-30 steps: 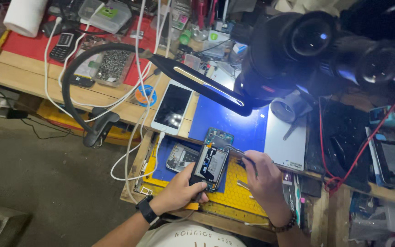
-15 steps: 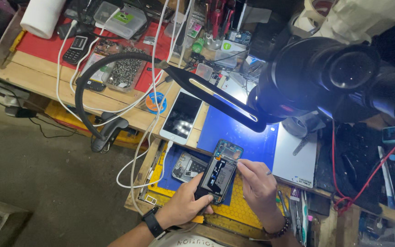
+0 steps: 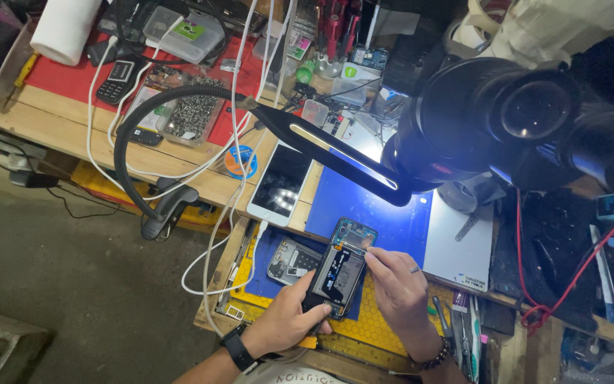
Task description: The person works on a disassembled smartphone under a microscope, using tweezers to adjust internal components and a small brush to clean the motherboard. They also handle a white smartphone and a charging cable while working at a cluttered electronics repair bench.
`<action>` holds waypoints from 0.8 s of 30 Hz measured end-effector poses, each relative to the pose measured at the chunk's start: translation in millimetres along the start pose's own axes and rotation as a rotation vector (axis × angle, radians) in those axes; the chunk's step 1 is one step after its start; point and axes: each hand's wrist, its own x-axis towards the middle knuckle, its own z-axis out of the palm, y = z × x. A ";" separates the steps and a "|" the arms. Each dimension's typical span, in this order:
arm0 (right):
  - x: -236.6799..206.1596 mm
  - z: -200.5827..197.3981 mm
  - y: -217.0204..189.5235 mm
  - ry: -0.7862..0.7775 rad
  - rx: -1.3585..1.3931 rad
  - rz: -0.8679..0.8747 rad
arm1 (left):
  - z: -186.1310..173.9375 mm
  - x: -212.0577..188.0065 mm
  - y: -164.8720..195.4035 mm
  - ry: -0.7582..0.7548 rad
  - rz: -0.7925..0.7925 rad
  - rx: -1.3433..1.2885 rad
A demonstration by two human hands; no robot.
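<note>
Opened black smartphone (image 3: 341, 269), back cover off and teal frame showing, is lying tilted over the yellow honeycomb mat (image 3: 371, 323) at the bench's near edge. Left hand (image 3: 287, 318) is curling around its lower end, fingers closed on the casing. Right hand (image 3: 398, 288) is pinching a thin metal tool (image 3: 413, 269), fingertips touching the phone's upper right side. Another white-edged phone (image 3: 281, 183) is lying nearby.

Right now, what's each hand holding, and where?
Left hand holds the opened phone by its lower end. Right hand holds a thin tool; its tip is hidden.
</note>
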 end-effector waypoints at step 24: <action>-4.3 5.2 -8.5 0.047 -0.039 0.009 | -1.9 -4.7 -0.2 -0.007 0.037 -0.023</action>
